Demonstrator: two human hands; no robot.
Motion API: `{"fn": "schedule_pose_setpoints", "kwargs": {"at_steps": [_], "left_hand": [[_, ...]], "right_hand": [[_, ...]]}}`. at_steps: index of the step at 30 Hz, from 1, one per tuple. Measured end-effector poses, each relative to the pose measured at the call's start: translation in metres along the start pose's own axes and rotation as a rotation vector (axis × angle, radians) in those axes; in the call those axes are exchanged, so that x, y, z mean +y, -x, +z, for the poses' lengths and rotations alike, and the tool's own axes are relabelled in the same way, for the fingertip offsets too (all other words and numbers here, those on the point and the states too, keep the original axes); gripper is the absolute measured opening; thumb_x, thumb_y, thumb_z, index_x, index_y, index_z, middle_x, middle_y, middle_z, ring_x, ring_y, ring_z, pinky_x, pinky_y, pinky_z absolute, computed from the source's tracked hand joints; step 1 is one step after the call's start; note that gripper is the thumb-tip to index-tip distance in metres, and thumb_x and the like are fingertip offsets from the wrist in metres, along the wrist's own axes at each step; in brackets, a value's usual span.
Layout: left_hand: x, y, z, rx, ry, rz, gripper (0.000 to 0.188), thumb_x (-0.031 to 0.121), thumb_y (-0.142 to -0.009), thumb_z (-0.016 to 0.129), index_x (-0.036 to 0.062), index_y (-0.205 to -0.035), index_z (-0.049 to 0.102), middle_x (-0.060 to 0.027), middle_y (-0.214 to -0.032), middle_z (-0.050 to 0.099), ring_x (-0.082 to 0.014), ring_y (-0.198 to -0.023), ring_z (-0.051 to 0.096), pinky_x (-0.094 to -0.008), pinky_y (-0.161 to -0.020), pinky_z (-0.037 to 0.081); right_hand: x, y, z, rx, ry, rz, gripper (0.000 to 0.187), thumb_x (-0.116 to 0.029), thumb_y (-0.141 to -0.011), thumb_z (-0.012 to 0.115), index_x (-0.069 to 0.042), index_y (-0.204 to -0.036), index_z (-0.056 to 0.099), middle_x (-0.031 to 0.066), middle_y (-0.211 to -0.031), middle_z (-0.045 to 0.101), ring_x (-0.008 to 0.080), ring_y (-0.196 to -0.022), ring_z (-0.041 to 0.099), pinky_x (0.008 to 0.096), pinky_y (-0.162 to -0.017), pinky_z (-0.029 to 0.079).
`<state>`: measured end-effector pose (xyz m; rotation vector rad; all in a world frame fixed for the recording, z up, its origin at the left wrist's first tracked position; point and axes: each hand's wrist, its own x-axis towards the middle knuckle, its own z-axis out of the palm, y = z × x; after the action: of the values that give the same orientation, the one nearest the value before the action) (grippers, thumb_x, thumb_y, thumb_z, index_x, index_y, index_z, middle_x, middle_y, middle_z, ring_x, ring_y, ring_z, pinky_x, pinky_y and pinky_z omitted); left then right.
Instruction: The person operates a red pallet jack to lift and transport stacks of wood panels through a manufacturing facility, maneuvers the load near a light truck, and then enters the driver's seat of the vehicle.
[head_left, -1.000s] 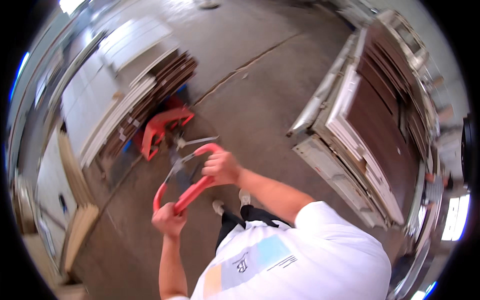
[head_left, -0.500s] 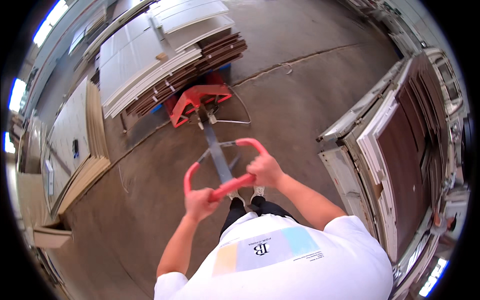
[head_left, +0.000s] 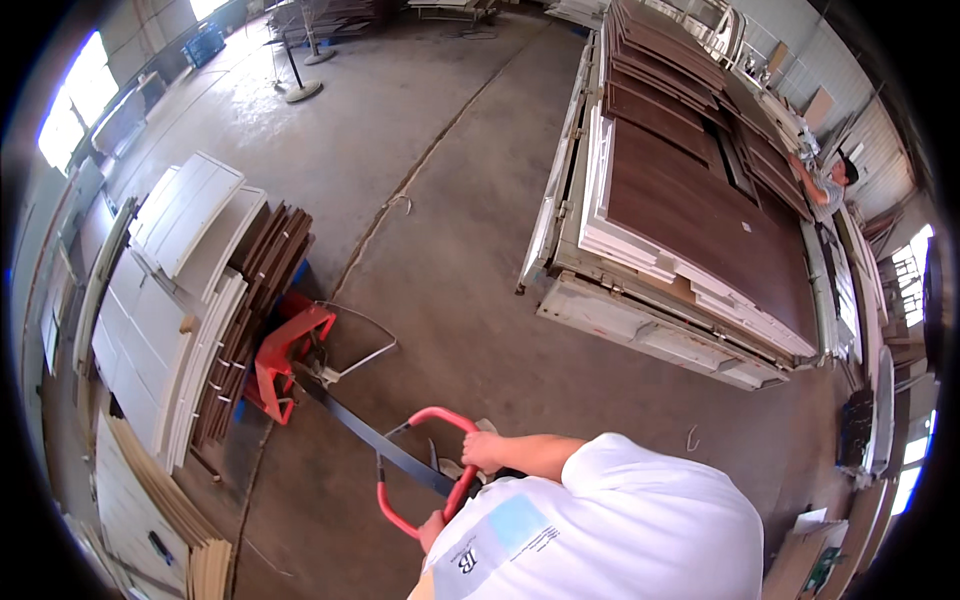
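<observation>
My right hand is wrapped round the upper right part of the red looped handle of a pallet jack. Lower on the same loop my left hand is closed on the crossbar, partly covered by my white shirt. From the handle a dark flat shaft slants up and left to the jack's red body. White panels and dark brown boards lie stacked over the jack, at the left. The forks are hidden beneath the load.
A truck bed with lowered side panels carries brown and white boards at the right; a person stands beyond it. Light panels lie at the lower left. A stand with a round base stands far off. A floor seam crosses the concrete.
My view has swung right and up, so the jack and its load appear farther left and the truck more fully. Both hands keep their hold; the handle now sits closer to my body.
</observation>
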<state>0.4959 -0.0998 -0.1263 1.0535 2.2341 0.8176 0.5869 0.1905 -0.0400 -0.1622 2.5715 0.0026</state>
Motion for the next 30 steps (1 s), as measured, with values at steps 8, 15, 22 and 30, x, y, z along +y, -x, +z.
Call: {"fn": "schedule_pose_setpoints", "kwargs": {"at_steps": [8, 15, 22, 30], "left_hand": [[-0.021, -0.037, -0.18, 0.419, 0.186, -0.068, 0.027, 0.018, -0.1, 0.065, 0.0063, -0.077, 0.07, -0.0111, -0.098, 0.08, -0.0279, -0.065, 0.067, -0.0347, -0.063, 0.053], [0.034, -0.037, -0.23, 0.965, 0.097, -0.019, 0.022, 0.019, -0.094, 0.068, 0.0119, -0.073, 0.067, -0.0083, -0.068, 0.069, -0.0304, -0.057, 0.063, -0.0427, -0.057, 0.05], [0.084, 0.04, 0.0, 0.188, 0.161, -0.047, 0.032, 0.034, -0.097, 0.063, 0.0081, -0.084, 0.076, -0.0174, -0.083, 0.075, -0.0397, -0.079, 0.072, -0.0544, -0.079, 0.057], [0.096, 0.022, -0.118, 0.333, 0.291, -0.117, 0.024, 0.033, -0.097, 0.069, 0.015, -0.083, 0.077, -0.0104, -0.076, 0.072, -0.0304, -0.073, 0.072, -0.0421, -0.072, 0.058]], "right_hand": [[-0.005, -0.072, -0.228, 0.643, 0.013, -0.167, 0.049, -0.061, -0.064, 0.085, -0.015, -0.068, 0.068, 0.0064, -0.068, 0.07, 0.0289, -0.069, 0.073, 0.044, -0.079, 0.056], [0.008, -0.104, -0.273, 0.945, -0.002, -0.399, 0.058, -0.068, -0.069, 0.084, -0.017, -0.064, 0.056, 0.001, -0.06, 0.059, 0.0238, -0.059, 0.066, 0.0396, -0.071, 0.056], [0.014, 0.081, -0.042, 0.458, -0.1, -0.166, 0.034, -0.045, -0.073, 0.083, -0.015, -0.083, 0.073, 0.0048, -0.078, 0.07, 0.0269, -0.075, 0.069, 0.0443, -0.08, 0.054], [0.008, 0.054, -0.184, 0.372, -0.018, -0.13, 0.036, -0.044, -0.067, 0.084, -0.016, -0.056, 0.065, 0.0055, -0.059, 0.067, 0.0291, -0.066, 0.073, 0.0416, -0.078, 0.058]]}}
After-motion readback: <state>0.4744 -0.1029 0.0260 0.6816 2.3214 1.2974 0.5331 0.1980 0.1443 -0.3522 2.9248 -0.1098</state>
